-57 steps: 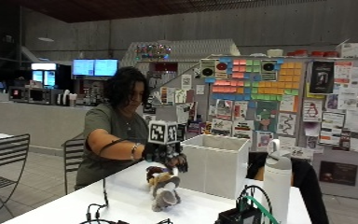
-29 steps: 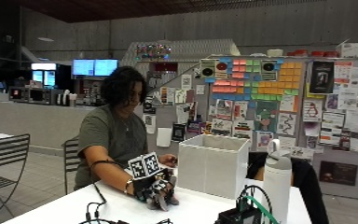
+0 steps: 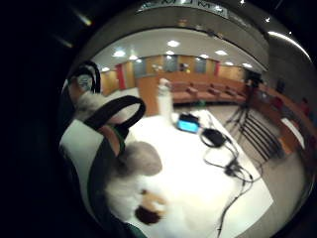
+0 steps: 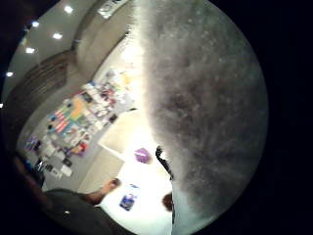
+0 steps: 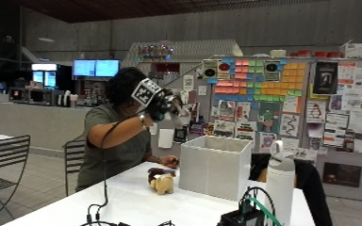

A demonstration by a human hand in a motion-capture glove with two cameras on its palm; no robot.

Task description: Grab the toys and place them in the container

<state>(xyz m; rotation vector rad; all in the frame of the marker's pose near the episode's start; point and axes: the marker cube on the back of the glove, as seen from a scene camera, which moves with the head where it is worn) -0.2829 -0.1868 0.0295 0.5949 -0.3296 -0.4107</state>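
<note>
Toys: a small tan and brown plush animal (image 5: 162,181) lies on the white table (image 5: 131,205), left of centre in the lower half of the outside view, just beside the container; a second, white and grey furry plush toy (image 5: 180,104) is up in the gloved hand.
Container: tall white open-topped box (image 5: 215,166), standing on the table at the centre of the outside view, its opening well below the raised hand.
Right hand pose: the black-gloved right hand (image 5: 163,104) is lifted to about head height, upper centre-left of the outside view, forearm angled up from a bent elbow, above the table's near side and to the left of the box.
Grip: fingers curled round the furry toy, holding it against the palm.
Bare hand: the other hand (image 5: 169,161) rests on the table beside the tan plush animal.
Little-finger palm view only: the held toy's white fur with a brown patch (image 3: 143,198) sits under the black strap, and past it the far end of the table with a small blue-screened device (image 3: 188,124), a black cable bundle (image 3: 225,158) and a white bottle (image 3: 163,96).
Thumb-side palm view only: grey-white fur (image 4: 210,112) fills most of the picture, close to the palm; beside it, far below, the box's open top (image 4: 122,139) is seen from above.
Outside view only: the whole raised arm and a white insulated bottle (image 5: 279,183) at lower right.
</note>
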